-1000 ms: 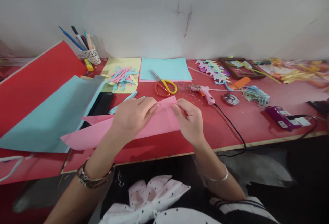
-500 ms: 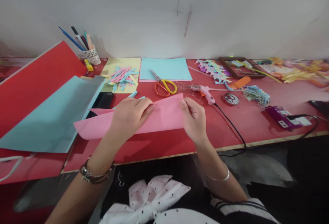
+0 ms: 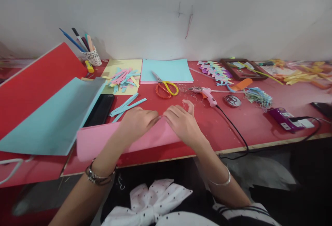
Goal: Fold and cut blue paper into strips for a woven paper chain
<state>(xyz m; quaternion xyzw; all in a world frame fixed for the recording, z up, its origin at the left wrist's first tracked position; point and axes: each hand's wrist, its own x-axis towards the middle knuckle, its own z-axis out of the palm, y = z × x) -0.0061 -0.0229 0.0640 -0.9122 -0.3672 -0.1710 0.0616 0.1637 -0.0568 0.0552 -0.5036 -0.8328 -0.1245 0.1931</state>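
A sheet of pink paper [image 3: 100, 139], folded lengthwise, lies across the front of the red table. My left hand [image 3: 138, 124] pinches its upper edge near the middle. Close beside it, my right hand [image 3: 183, 124] is closed on the same edge, with one finger lifted away. Both sets of fingertips nearly meet, and the hands cover part of the paper. Just behind my left hand lie several light blue paper strips [image 3: 127, 106]. Farther back, scissors [image 3: 167, 87] with red and yellow handles rest on the table.
A pink glue gun [image 3: 206, 94] trails a black cord over the table's front edge. Left are a black phone [image 3: 100, 110], a blue sheet [image 3: 52, 122] and a pen cup [image 3: 92, 57]. Cut strips [image 3: 124, 79] lie on yellow paper. A purple power socket [image 3: 286, 118] sits right.
My right hand has moved left along the paper's edge, close to my left hand. The paper has come down flatter, uncovering the blue strips and more of the phone.
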